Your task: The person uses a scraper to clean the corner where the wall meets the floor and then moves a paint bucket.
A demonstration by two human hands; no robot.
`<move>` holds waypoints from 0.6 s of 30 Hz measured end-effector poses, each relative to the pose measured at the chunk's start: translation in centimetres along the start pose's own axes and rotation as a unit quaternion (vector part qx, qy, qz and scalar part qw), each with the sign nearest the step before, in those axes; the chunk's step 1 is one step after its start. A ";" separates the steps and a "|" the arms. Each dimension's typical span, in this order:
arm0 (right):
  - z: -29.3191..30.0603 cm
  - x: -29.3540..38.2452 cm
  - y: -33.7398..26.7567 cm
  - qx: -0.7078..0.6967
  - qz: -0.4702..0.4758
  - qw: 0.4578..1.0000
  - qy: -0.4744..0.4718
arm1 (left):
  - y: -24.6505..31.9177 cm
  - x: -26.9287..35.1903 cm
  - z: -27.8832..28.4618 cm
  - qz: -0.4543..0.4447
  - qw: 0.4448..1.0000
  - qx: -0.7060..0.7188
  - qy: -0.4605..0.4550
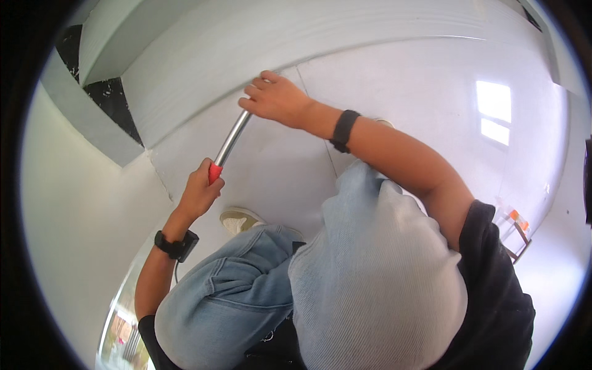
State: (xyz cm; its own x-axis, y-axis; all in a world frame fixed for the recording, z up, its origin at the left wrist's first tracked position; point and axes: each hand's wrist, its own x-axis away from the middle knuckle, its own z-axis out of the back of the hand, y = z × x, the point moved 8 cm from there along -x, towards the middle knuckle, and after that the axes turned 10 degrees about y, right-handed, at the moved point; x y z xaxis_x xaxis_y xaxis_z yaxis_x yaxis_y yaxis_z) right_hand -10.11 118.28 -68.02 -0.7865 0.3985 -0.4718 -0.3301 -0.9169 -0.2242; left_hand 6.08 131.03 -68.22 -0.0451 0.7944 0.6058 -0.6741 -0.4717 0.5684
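A metal rod with a red grip (pixel 232 138) slants across the middle left of the view, above a pale tiled floor. My left hand (pixel 201 187) is closed around its red grip at the lower end. At the upper end, my right hand (pixel 277 98) rests over the metal part with its fingers curled, close to the line where the floor meets the pale wall. Whatever sits at the rod's upper tip is hidden under that hand. Both wrists wear black bands, and my bent knees in light blue jeans are just below.
A pale wall (pixel 222 51) runs along the top, with black patches (pixel 113 101) beside ledges at the upper left. One shoe (pixel 238 221) stands on the floor near my left knee. At the far right is a small brown frame (pixel 523 245) with something orange on it.
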 end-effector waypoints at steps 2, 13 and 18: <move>-0.5 0.6 -0.9 0.008 0.004 1.000 -0.020 | -0.9 1.6 -2.7 0.163 0.970 0.174 -0.034; 0.9 2.3 1.4 -0.128 0.023 0.987 0.098 | 3.4 1.5 -5.8 0.143 0.979 0.061 0.133; 0.8 4.9 -0.1 -0.108 0.029 0.992 0.056 | 2.4 2.8 -9.7 0.202 0.963 0.152 0.091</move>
State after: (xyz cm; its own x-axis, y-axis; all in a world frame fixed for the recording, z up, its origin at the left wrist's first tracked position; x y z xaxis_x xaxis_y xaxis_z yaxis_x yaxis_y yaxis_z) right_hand -14.34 120.28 -69.63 -0.7344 0.3554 -0.5782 -0.1560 -0.9175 -0.3659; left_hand -2.80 135.84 -70.61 -0.4052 0.5640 0.7195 -0.3294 -0.8242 0.4605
